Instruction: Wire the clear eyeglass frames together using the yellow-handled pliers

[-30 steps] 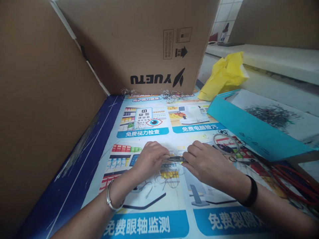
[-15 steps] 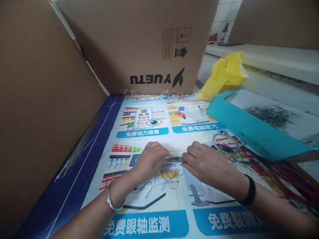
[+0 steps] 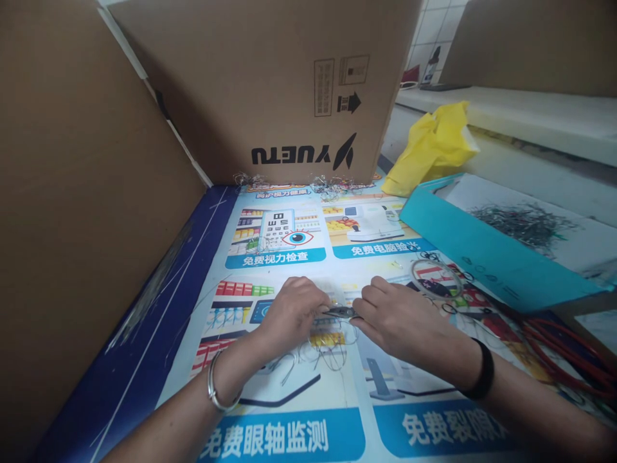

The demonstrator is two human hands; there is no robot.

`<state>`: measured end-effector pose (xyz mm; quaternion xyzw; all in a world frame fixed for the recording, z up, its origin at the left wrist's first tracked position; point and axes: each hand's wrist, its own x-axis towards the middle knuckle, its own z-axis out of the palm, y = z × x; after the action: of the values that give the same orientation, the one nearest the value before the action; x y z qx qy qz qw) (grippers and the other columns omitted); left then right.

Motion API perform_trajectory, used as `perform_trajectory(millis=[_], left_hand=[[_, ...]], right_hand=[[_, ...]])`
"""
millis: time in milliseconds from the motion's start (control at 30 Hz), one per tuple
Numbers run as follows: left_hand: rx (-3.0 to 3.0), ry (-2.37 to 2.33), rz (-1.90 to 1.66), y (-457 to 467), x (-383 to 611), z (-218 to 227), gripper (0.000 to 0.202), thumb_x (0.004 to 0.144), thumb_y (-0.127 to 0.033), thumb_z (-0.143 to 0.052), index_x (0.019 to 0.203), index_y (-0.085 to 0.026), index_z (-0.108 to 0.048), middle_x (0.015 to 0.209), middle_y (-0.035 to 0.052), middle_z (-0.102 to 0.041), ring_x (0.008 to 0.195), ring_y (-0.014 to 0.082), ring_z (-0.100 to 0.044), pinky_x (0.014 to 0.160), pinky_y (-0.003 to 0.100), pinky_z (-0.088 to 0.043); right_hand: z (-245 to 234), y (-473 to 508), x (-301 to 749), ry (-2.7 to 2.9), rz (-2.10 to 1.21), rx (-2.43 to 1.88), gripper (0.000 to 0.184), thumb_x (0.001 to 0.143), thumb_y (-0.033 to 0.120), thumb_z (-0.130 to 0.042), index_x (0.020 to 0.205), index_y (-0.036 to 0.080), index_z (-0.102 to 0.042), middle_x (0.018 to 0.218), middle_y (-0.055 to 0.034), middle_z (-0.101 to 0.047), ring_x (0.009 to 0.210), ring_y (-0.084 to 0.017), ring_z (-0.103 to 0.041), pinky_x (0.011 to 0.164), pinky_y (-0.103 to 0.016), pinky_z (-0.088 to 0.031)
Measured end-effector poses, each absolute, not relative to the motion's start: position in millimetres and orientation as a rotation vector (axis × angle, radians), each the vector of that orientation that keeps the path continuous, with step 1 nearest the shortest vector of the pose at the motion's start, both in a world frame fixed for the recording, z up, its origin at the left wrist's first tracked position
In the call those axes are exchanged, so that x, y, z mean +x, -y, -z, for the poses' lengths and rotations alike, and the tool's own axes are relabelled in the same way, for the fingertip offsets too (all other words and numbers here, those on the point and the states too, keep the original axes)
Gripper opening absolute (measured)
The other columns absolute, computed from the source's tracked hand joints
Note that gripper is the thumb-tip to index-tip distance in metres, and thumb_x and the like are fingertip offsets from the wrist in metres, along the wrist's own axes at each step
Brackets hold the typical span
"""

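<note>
My right hand (image 3: 393, 315) is closed around a small pair of pliers (image 3: 341, 312), whose dark jaws point left. My left hand (image 3: 299, 308) is pinched right at the tips of the jaws; the small thing between its fingers is mostly hidden and looks like thin wire. Loops of fine wire (image 3: 332, 354) hang or lie just below both hands, over the printed sheet (image 3: 337, 399). A few short wire pieces (image 3: 289, 370) rest under my left wrist.
A cardboard box (image 3: 270, 83) walls off the back, with wire tangles (image 3: 332, 186) at its foot. To the right are a roll of tape (image 3: 436, 280), a blue box lid (image 3: 482, 257) with a dark wire heap (image 3: 525, 225), a yellow bag (image 3: 431, 151) and red cord (image 3: 569, 360).
Almost nothing differs. Both hands and the pliers stay together in nearly the same spot, a few pixels lower in view.
</note>
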<state>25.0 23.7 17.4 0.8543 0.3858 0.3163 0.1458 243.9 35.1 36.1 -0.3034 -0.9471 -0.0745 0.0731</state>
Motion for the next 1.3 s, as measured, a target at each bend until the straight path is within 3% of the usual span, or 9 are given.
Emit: perform_trajectory(millis=[967,1300], left_hand=[[2.324,-1.085,-1.067,-29.1,19.3,-13.3,0.016,0.091,-0.022,-0.046,0.080,-0.018,-0.058,0.071,0.0034,-0.061,0.072,0.0161,-0.052,0.071,0.032,-0.042],[2.385,-1.020,-1.106,-26.6,22.3,-14.4,0.009,0.088,-0.017,-0.051,0.083,-0.017,-0.058,0.071,0.0043,-0.061,0.071,0.0160,-0.053,0.072,0.033,-0.043]], right_hand=[[-41.3,-42.4,250.1,2.756,0.298,-0.902,0.019,0.086,0.033,-0.054,0.074,0.018,-0.057,0.073,-0.0058,-0.057,0.076,-0.021,-0.044,0.065,-0.031,-0.027],[-43.0,-36.1,247.3,2.788,0.385,-0.891,0.014,0.086,0.019,-0.050,0.073,0.019,-0.054,0.072,-0.0055,-0.054,0.073,-0.021,-0.041,0.062,-0.032,-0.023]])
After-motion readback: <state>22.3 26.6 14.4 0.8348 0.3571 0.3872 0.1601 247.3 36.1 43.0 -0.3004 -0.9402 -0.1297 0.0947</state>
